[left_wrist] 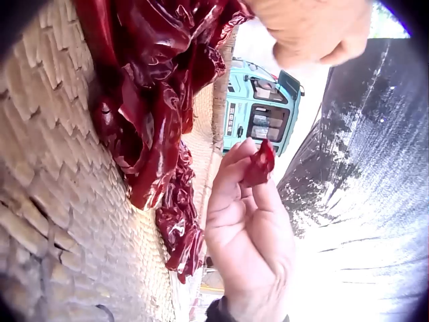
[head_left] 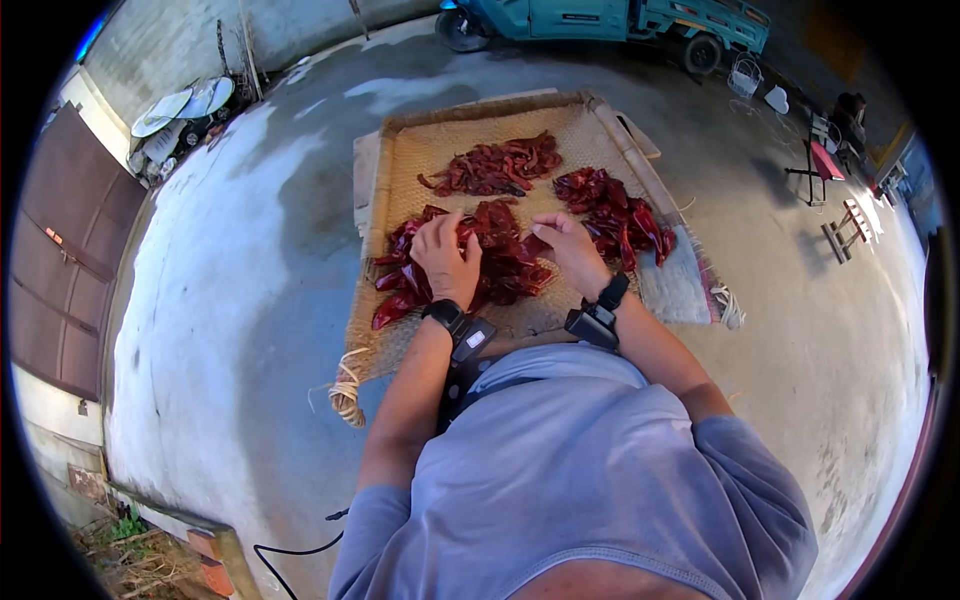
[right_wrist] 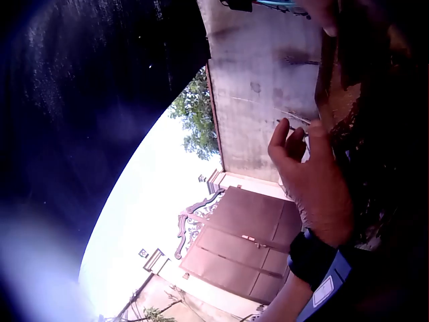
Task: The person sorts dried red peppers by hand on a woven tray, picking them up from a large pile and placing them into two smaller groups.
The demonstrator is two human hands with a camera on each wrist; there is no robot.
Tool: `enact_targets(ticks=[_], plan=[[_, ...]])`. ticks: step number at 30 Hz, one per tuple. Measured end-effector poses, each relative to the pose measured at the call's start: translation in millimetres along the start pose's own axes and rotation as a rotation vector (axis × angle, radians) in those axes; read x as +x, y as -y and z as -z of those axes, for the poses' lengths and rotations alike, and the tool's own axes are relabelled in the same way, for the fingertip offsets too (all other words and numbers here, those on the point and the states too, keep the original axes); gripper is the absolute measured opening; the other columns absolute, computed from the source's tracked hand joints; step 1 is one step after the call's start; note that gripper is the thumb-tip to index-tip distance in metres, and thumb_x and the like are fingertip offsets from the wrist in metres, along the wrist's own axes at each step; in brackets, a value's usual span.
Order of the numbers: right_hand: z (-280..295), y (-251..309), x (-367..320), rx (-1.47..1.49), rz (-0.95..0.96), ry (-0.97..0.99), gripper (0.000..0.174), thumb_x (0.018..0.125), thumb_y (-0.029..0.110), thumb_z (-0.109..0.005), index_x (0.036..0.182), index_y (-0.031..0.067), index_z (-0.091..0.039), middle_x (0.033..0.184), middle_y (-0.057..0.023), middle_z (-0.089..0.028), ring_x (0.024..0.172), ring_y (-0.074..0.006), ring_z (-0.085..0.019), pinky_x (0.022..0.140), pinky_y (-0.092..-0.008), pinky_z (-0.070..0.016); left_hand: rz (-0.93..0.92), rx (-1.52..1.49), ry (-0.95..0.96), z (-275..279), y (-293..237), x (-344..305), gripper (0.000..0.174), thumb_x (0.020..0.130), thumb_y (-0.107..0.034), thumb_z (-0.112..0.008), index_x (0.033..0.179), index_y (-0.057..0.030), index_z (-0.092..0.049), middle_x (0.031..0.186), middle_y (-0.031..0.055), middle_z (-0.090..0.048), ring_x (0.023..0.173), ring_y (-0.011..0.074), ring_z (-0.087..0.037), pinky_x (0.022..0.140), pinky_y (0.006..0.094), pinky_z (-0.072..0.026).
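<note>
My left hand (head_left: 447, 258) is over the near heap of glossy dried red chili peppers (head_left: 400, 283), its fingers loosely bent. The right wrist view shows a gap between that left hand's (right_wrist: 318, 184) thumb and fingers. To the right of this heap, my right hand (head_left: 578, 258) pinches a small dark red piece of chili pepper (left_wrist: 260, 164) between thumb and fingertips, raised above the mat in the left wrist view. Another chili heap (head_left: 610, 205) lies just beyond the right hand. Flattened chili pieces (head_left: 490, 168) make a third heap farther back.
The heaps lie on a woven mat (head_left: 400, 185) with a raised rim, its near corners tied in bundles. Beyond stand a teal three-wheeled truck (head_left: 570, 18) and, at right, a small wooden stool (head_left: 850, 228). A brown metal gate (head_left: 75, 250) is at left.
</note>
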State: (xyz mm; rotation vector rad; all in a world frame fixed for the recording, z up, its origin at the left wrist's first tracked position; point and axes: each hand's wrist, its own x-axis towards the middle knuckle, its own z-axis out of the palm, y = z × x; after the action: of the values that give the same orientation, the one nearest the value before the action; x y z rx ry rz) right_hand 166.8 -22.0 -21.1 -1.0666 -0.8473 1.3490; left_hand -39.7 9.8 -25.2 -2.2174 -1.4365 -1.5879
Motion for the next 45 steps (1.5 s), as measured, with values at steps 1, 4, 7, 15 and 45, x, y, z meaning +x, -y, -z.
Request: enact_targets(ticks=[1, 4, 7, 15, 45], plan=[[-2, 0, 2, 0.027, -0.005, -0.020, 0.020, 0.096, 0.008, -0.059, 0.114, 0.0008, -0.056, 0.105, -0.0077, -0.062, 0.094, -0.0158, -0.064, 0.081, -0.0307, -0.0556, -0.090, 0.028, 0.130, 3, -4, -1, 0.047, 0.080, -0.015, -0.072, 0.126, -0.0172, -0.058, 0.117, 0.0066, -0.060, 0.121, 0.0300, -0.045, 0.103, 0.0472, -0.0303], [-7, -6, 11, 0.092, 0.010, -0.050, 0.020, 0.097, 0.008, -0.057, 0.116, 0.0014, -0.054, 0.107, -0.0074, -0.060, 0.096, -0.0170, -0.064, 0.082, -0.0330, -0.0569, -0.256, -0.065, 0.366, 11, -16, 3, 0.050, 0.077, -0.023, -0.079, 0.125, -0.0213, -0.064, 0.118, 0.0013, -0.063, 0.121, 0.0261, -0.046, 0.102, 0.0447, -0.0299], [-14, -24, 19, 0.132, 0.020, -0.024, 0.021, 0.098, 0.008, -0.055, 0.118, 0.0024, -0.053, 0.107, -0.0071, -0.059, 0.096, -0.0184, -0.063, 0.083, -0.0341, -0.0574, -0.282, -0.086, 0.400, 5, -6, -1, 0.039, 0.078, -0.024, -0.078, 0.116, -0.0207, -0.069, 0.108, -0.0020, -0.068, 0.116, 0.0236, -0.049, 0.100, 0.0425, -0.0308], [17, -2, 5, -0.731, 0.342, 0.012, 0.032, 0.089, 0.011, -0.063, 0.119, 0.0053, -0.055, 0.112, -0.0114, -0.060, 0.107, -0.0246, -0.060, 0.082, -0.0378, -0.0551, -0.015, 0.004, 0.051, -2, 8, -4, 0.020, 0.091, -0.024, -0.068, 0.108, -0.0151, -0.069, 0.096, 0.0046, -0.066, 0.098, 0.0263, -0.055, 0.093, 0.0402, -0.0364], [-29, 6, 5, -0.679, 0.377, 0.147, 0.028, 0.088, 0.020, -0.071, 0.105, 0.0001, -0.061, 0.095, -0.0115, -0.068, 0.087, -0.0214, -0.066, 0.077, -0.0348, -0.0534, -0.219, 0.011, 0.321, 5, 1, 0, 0.045, 0.074, -0.018, -0.080, 0.117, -0.0182, -0.065, 0.121, 0.0002, -0.063, 0.123, 0.0260, -0.048, 0.103, 0.0428, -0.0315]])
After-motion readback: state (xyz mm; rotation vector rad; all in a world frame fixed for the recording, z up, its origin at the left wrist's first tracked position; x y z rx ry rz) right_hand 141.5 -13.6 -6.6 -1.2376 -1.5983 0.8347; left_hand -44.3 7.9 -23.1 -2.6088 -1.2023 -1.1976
